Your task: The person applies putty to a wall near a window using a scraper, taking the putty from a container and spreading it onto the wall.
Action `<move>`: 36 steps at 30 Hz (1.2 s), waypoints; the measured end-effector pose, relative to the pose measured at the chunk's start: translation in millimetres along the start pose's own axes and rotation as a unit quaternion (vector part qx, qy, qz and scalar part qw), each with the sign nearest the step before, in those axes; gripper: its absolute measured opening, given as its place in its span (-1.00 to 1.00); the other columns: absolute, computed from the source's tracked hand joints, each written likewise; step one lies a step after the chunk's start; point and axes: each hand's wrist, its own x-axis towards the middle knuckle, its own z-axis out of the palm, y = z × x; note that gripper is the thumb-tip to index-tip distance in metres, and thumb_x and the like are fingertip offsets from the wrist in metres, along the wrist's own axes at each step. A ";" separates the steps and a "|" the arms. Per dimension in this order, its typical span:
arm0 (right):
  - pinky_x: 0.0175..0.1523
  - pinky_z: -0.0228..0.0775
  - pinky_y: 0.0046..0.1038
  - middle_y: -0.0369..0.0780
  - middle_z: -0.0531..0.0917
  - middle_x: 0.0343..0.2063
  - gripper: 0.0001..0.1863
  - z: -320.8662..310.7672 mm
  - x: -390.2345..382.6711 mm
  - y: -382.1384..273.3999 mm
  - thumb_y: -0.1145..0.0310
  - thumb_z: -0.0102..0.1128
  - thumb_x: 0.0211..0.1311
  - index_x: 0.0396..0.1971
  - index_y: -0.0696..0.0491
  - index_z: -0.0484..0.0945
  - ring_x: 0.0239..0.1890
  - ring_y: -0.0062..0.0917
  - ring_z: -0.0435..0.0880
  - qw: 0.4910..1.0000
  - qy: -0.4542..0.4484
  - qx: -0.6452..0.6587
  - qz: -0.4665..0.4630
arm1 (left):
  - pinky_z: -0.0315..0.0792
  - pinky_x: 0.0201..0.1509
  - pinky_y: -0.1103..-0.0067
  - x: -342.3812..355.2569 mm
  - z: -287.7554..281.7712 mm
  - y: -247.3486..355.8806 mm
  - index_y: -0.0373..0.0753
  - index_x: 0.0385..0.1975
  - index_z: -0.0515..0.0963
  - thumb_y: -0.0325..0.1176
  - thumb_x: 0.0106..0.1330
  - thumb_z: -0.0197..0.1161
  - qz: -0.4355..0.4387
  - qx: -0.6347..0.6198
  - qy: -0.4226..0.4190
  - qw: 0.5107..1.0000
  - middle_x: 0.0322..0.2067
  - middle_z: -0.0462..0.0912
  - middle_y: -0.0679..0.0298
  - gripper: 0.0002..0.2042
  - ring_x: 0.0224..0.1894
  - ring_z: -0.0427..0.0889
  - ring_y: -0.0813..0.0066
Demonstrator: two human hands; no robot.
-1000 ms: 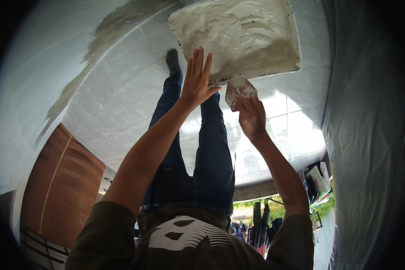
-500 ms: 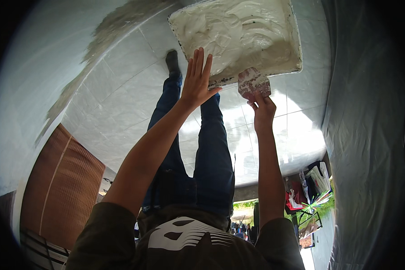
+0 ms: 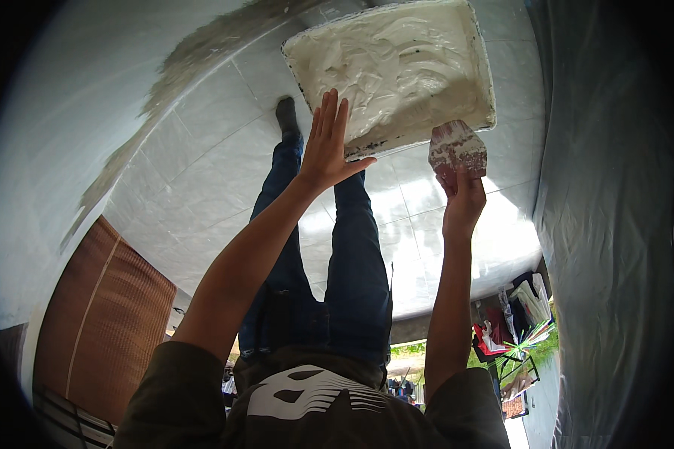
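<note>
A shallow rectangular tray [image 3: 493, 105] holds a thick layer of creamy off-white paste [image 3: 397, 63], ridged and swirled on top. My right hand [image 3: 463, 202] grips a flat reddish-brown scraper [image 3: 458, 150] by its lower end. Streaks of pale paste cover the scraper's face, and its upper edge overlaps the tray's near right corner in the picture. By the tray's near left corner is my left hand [image 3: 326, 153], palm flat, fingers stretched upward and thumb out to the right, holding nothing. Whether it touches the tray cannot be made out.
Grey floor tiles [image 3: 202, 150] lie around my legs [image 3: 356, 247] and sock-covered foot [image 3: 287, 116]. A wall with a rough grey patch [image 3: 180, 71] curves along the left, above a brown woven blind [image 3: 120, 314]. Clear plastic sheeting [image 3: 614, 247] hangs at right.
My right hand has moved to the right with the scraper, whose face is turned more upright. The tray sits slightly lower in the picture. My left hand remains spread, almost in place.
</note>
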 end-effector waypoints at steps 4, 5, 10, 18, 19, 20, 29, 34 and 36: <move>0.02 0.69 -0.41 -0.18 0.69 -0.12 -0.72 59.2 31.9 -13.0 0.34 0.16 0.49 0.02 0.23 0.54 -0.14 -0.54 0.73 0.997 -0.069 0.016 -0.036 | -0.04 0.56 0.01 18.8 -14.8 -6.2 -0.34 0.53 -0.12 -0.07 0.22 0.46 0.021 -0.036 0.042 0.998 0.52 -0.10 -0.21 0.04 0.57 -0.10 -0.19; 0.02 0.69 -0.41 -0.18 0.69 -0.12 -0.72 67.9 43.0 -11.4 0.34 0.16 0.49 0.02 0.23 0.54 -0.14 -0.54 0.73 0.997 -0.068 0.017 -0.036 | -0.04 0.56 0.01 25.1 -18.5 -7.5 -0.34 0.53 -0.12 -0.07 0.22 0.46 0.022 -0.036 0.041 0.998 0.52 -0.10 -0.21 0.04 0.57 -0.10 -0.19; -0.29 0.66 -0.47 -0.13 0.74 -0.27 -0.79 104.1 104.1 -0.8 0.42 0.24 0.37 -0.17 0.28 0.60 -0.37 -0.54 0.73 0.995 -0.020 -0.040 -0.087 | -0.05 0.57 0.05 56.0 -38.6 -21.3 -0.38 0.51 -0.04 -0.23 0.35 0.32 0.046 -0.035 0.074 0.996 0.49 0.00 -0.24 -0.15 0.55 -0.01 -0.19; -0.35 0.72 -0.46 -0.11 0.69 -0.30 -0.81 109.2 177.1 3.4 0.53 0.24 0.23 -0.20 0.30 0.58 -0.42 -0.48 0.72 0.974 0.052 -0.199 -0.094 | -0.07 0.57 0.01 74.6 -48.3 -32.7 -0.43 0.49 -0.03 -0.13 0.38 0.28 0.065 -0.033 0.092 0.993 0.48 0.04 -0.22 -0.15 0.56 -0.02 -0.12; -0.35 0.73 -0.45 -0.11 0.69 -0.29 -0.81 115.8 173.2 2.7 0.55 0.23 0.22 -0.20 0.31 0.58 -0.42 -0.48 0.72 0.984 0.041 -0.153 -0.081 | -0.05 0.57 0.06 71.2 -49.6 -33.9 -0.42 0.49 -0.03 -0.20 0.35 0.29 0.063 -0.034 0.093 0.993 0.48 0.03 -0.22 -0.16 0.55 0.00 -0.16; -0.35 0.73 -0.45 -0.11 0.69 -0.29 -0.81 120.6 168.5 1.8 0.55 0.23 0.22 -0.20 0.31 0.58 -0.42 -0.48 0.72 0.984 0.039 -0.153 -0.079 | -0.04 0.58 0.12 68.1 -50.7 -34.9 -0.41 0.50 -0.03 -0.27 0.33 0.30 0.062 -0.034 0.095 0.993 0.49 0.03 -0.23 -0.16 0.54 0.02 -0.19; -0.21 0.77 -0.42 -0.12 0.68 -0.27 -0.80 149.6 156.8 -4.2 0.50 0.22 0.31 -0.14 0.29 0.56 -0.31 -0.46 0.74 0.999 0.017 -0.047 0.001 | -0.11 0.59 0.07 57.1 -46.9 -30.0 -0.40 0.51 -0.08 -0.25 0.33 0.29 0.043 -0.057 0.085 0.994 0.50 -0.03 -0.22 -0.13 0.55 -0.02 -0.19; -0.17 0.77 -0.40 -0.16 0.68 -0.26 -0.83 154.3 156.5 -6.3 0.50 0.17 0.37 -0.11 0.24 0.56 -0.31 -0.48 0.74 1.000 0.000 -0.016 0.015 | -0.11 0.59 0.08 59.5 -47.7 -27.6 -0.40 0.51 -0.08 -0.25 0.33 0.29 0.046 -0.058 0.083 0.994 0.51 -0.04 -0.23 -0.13 0.56 -0.04 -0.19; -0.16 0.77 -0.39 -0.16 0.68 -0.24 -0.82 152.8 150.4 -5.3 0.50 0.17 0.39 -0.09 0.23 0.56 -0.29 -0.48 0.74 1.000 -0.005 0.011 0.020 | -0.11 0.59 0.08 59.9 -48.9 -26.2 -0.41 0.51 -0.08 -0.25 0.33 0.29 0.046 -0.060 0.083 0.994 0.51 -0.04 -0.22 -0.13 0.56 -0.04 -0.19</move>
